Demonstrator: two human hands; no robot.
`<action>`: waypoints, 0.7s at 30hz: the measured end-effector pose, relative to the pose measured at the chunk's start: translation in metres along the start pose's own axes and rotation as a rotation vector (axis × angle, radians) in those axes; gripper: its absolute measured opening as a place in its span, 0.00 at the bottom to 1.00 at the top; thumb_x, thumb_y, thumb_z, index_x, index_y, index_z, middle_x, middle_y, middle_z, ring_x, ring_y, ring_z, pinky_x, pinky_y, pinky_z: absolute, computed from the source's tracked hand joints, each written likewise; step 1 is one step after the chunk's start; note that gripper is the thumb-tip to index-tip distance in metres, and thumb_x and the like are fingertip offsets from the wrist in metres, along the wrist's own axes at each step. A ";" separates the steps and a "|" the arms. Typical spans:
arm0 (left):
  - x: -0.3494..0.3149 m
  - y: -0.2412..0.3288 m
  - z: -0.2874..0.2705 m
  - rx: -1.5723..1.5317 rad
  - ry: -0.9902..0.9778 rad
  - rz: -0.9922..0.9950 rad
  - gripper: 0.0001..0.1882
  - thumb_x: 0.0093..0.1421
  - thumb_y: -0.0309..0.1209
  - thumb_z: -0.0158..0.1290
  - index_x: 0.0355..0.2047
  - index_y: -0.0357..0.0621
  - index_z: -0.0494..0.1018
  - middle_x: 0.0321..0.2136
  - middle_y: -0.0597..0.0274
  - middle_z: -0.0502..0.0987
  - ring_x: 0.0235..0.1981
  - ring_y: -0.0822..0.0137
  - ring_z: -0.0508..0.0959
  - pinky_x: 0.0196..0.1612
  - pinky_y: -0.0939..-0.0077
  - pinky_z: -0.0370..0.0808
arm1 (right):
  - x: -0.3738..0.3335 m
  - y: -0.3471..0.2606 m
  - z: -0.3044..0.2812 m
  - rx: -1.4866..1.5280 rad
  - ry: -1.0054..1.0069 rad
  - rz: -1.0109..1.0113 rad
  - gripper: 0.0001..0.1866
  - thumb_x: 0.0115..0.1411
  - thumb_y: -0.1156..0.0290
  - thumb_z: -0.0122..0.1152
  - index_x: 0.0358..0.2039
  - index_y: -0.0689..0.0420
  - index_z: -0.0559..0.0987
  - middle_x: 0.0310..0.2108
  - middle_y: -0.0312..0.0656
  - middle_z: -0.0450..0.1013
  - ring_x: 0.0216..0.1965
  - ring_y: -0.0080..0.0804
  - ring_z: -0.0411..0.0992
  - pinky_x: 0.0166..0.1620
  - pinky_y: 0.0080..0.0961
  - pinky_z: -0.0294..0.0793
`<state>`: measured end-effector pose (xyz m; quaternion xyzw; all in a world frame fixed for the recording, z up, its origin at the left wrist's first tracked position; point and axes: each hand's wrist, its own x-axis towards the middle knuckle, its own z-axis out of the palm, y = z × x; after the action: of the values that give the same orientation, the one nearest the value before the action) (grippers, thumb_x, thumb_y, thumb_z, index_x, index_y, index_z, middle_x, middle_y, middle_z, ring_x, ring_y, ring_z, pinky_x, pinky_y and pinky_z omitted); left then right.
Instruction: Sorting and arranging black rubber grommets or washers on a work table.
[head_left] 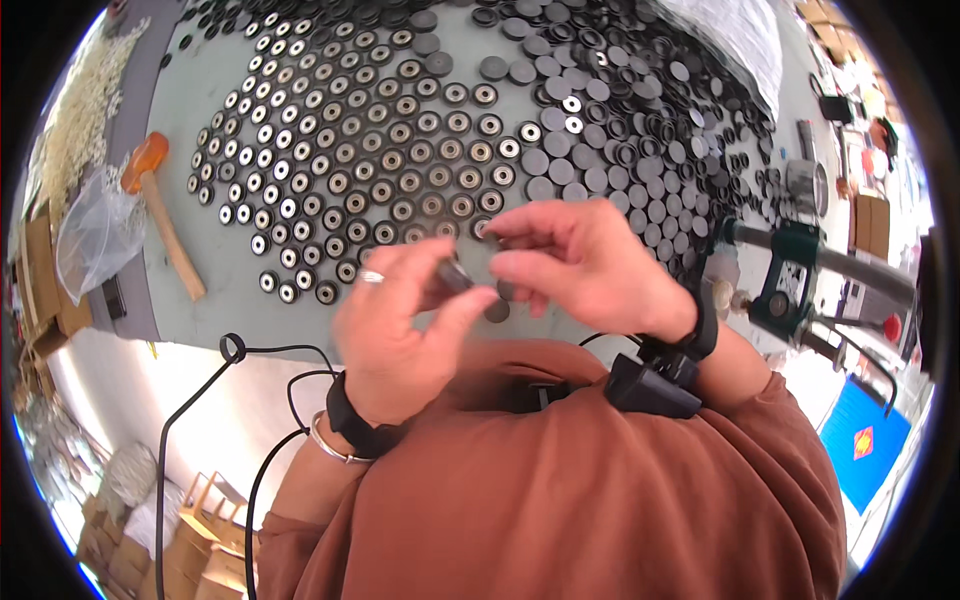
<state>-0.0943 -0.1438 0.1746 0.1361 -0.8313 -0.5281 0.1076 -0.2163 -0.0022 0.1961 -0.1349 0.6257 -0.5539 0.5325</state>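
Observation:
My left hand (395, 325), with a ring on one finger, is closed on a dark round cap (455, 274) between thumb and fingers. Close by, my right hand (590, 262) pinches a small dark piece (489, 238) at its fingertips; its exact kind is hard to make out. A dark disc shows partly under the right fingers, and a grey disc (497, 311) lies just below them near the table edge. Beyond my hands spread rows of black round pieces with metal ring centres (340, 152). To their right lie many plain grey round caps (595, 180), partly heaped.
An orange-headed mallet (168, 215) lies at the left beside a clear plastic bag (95, 225). On the right stands a green metal press (785, 280) with a bar. Black cables (165, 450) hang at the lower left, and cardboard boxes (215, 530) are on the floor.

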 end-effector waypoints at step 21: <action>0.004 0.000 -0.031 -0.566 -0.084 0.123 0.26 0.43 0.16 0.60 0.46 0.35 0.70 0.41 0.57 0.70 0.38 0.68 0.76 0.40 0.76 0.78 | -0.019 -0.007 0.044 0.441 0.111 -0.181 0.16 0.55 0.76 0.58 0.45 0.62 0.73 0.32 0.37 0.73 0.27 0.19 0.71 0.31 0.14 0.72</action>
<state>-0.0878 -0.1716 0.1878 0.0280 -0.6615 -0.7365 0.1387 -0.1758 -0.0148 0.2198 -0.0401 0.5034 -0.7290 0.4621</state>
